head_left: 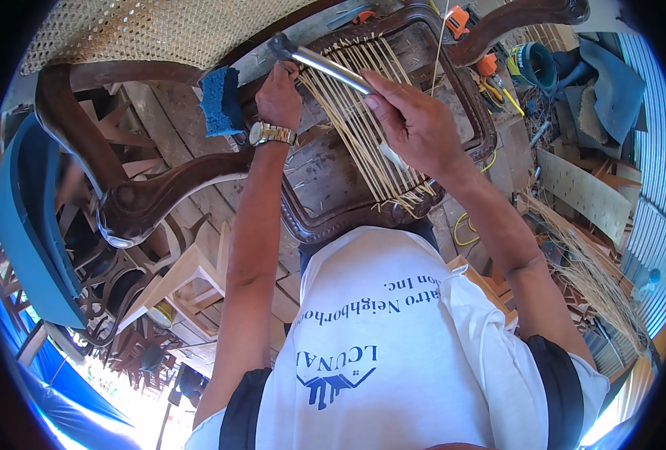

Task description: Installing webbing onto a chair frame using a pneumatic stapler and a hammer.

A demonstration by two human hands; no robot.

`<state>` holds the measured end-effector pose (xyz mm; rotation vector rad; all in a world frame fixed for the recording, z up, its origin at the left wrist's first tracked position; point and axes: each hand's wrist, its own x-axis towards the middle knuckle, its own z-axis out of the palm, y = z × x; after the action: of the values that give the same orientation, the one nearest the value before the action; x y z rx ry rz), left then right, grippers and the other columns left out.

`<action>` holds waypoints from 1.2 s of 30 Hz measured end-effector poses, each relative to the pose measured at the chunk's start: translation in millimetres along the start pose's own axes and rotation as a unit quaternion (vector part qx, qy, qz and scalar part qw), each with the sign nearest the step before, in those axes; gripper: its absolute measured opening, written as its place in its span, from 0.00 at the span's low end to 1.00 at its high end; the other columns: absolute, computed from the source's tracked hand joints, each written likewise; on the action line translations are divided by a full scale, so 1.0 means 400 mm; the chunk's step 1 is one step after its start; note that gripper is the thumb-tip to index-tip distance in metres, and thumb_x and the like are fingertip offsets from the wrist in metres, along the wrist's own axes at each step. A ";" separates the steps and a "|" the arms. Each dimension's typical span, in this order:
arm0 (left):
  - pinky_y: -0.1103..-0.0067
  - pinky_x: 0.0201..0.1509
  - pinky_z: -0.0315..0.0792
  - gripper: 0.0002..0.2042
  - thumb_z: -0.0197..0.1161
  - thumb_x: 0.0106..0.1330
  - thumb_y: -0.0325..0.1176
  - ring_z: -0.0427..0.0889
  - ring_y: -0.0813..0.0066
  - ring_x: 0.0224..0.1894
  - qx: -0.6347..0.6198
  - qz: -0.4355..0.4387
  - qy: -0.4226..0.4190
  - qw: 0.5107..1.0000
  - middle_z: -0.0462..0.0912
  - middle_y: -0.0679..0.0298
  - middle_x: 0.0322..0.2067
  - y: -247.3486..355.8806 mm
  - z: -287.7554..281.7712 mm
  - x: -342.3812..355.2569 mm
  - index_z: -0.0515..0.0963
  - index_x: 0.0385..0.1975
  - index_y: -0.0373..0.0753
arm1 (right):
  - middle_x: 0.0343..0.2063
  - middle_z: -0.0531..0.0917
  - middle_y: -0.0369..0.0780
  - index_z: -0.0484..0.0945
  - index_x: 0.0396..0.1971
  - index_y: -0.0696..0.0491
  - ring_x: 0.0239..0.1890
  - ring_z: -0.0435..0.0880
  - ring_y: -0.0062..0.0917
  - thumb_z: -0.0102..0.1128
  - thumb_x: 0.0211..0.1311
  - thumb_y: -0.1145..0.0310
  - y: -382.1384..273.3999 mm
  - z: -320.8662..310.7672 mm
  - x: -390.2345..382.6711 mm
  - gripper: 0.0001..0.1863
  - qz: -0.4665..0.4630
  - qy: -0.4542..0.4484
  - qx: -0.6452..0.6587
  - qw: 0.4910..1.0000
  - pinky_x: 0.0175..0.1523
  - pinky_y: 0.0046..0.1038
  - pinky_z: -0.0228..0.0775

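Observation:
My right hand (411,124) grips a hammer (325,67) by its silver handle, its dark head raised just above my left fingers. My left hand (279,97), with a steel watch on the wrist, has fingers pinched at the frame's upper left edge, on something small I cannot make out. Light rattan strands (340,127) stretch lengthwise across the opening of a dark carved wooden frame (325,221), some loose ends sticking out at the near edge. A white object under the strands is partly hidden by my right hand.
Curved chair pieces (130,202) and woven cane (123,30) lie left and behind, beside a blue rag (220,101). Orange tools (457,22), pliers (490,94) and a bucket (532,67) sit at upper right. Rattan bundles (588,285) lie right; blue foam (29,217) stands left.

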<state>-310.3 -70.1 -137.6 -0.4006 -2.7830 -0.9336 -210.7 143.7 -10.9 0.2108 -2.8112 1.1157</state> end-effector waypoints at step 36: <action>0.73 0.41 0.79 0.04 0.62 0.67 0.25 0.86 0.60 0.37 -0.179 -0.041 0.117 0.976 0.85 0.56 0.35 0.002 -0.023 -0.032 0.80 0.39 0.41 | 0.29 0.83 0.35 0.77 0.59 0.53 0.26 0.77 0.14 0.61 0.69 0.71 -0.029 -0.071 -0.073 0.19 0.071 0.096 0.135 0.984 0.30 0.21 0.70</action>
<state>-297.1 -77.6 -132.8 -0.2073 -2.4348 -1.4107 -178.6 157.2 13.0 -0.0743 -2.5337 1.4632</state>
